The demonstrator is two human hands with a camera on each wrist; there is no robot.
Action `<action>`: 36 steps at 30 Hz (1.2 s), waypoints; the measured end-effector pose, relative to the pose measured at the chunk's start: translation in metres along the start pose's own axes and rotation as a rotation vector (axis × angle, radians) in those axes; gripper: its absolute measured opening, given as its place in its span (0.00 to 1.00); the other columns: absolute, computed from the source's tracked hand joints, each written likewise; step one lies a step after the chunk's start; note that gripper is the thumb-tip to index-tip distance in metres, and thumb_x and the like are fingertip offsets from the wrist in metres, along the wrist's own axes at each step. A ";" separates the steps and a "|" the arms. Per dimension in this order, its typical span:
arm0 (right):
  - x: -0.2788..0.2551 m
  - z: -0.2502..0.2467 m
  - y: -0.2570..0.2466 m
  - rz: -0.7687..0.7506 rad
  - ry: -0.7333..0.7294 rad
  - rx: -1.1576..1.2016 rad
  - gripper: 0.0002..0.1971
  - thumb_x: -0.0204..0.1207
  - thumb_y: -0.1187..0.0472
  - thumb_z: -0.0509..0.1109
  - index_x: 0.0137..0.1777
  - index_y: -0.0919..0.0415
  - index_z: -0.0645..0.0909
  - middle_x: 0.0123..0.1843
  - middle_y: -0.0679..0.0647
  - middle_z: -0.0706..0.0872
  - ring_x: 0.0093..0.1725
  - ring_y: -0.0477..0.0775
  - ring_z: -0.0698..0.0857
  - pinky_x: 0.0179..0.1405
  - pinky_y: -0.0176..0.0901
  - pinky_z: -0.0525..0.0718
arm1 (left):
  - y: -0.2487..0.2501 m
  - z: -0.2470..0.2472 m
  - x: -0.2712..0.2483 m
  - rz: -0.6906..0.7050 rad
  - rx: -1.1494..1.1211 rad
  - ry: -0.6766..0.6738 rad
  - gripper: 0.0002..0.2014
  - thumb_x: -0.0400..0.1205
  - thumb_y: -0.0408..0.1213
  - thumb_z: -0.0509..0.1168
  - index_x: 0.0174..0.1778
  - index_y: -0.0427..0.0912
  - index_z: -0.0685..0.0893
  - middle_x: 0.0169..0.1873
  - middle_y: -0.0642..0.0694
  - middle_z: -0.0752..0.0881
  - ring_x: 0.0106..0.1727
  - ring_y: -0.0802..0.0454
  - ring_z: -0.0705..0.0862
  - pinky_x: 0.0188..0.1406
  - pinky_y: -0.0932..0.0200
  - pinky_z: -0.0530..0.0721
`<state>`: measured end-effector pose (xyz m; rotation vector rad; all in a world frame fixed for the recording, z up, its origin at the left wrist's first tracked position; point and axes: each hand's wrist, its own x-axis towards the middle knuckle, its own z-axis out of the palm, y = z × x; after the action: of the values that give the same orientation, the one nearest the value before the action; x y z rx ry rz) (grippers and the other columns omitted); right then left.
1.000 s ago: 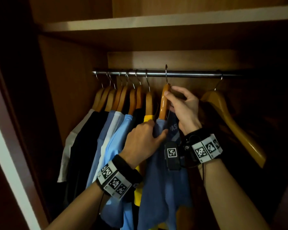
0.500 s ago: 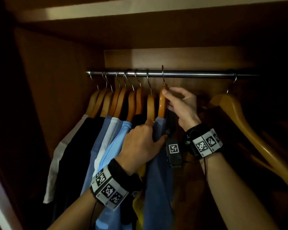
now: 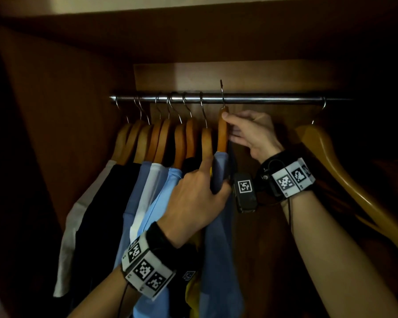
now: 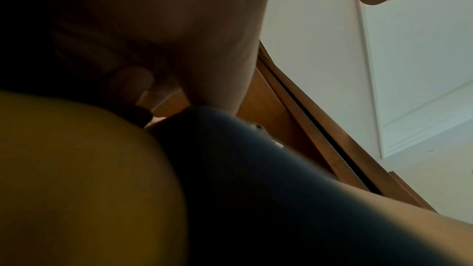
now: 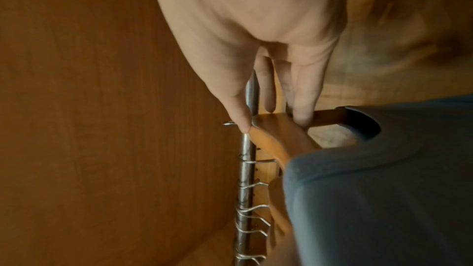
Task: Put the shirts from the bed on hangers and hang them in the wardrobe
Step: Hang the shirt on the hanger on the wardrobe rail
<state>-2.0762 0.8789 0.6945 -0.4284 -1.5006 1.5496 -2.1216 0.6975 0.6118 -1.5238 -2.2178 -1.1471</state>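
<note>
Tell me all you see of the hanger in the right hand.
The hanger is orange-brown wood with a thin metal hook whose tip rises above the rod; whether it is seated is unclear. It carries a blue shirt, rightmost of the clothed row. The right hand pinches its neck; the left hand holds the shirt's shoulder.

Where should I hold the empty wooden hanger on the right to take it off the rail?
Grip the empty wooden hanger at its thick neck just under the wire hook, coming from the front. Nothing hangs on it, and its long arm slopes down toward you, so lift upward to clear the metal rail.
</note>
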 end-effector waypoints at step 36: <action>-0.032 -0.005 0.033 -0.095 -0.084 -0.203 0.06 0.86 0.63 0.74 0.59 0.63 0.86 0.55 0.55 0.90 0.51 0.46 0.91 0.48 0.40 0.93 | 0.003 0.011 -0.018 -0.004 0.341 -0.044 0.34 0.88 0.56 0.57 0.87 0.43 0.59 0.53 0.38 0.90 0.53 0.33 0.88 0.47 0.41 0.86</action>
<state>-2.0676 0.8625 0.6522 -0.4055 -1.7274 1.3612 -2.1080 0.6926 0.5959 -1.4119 -2.2994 -0.6931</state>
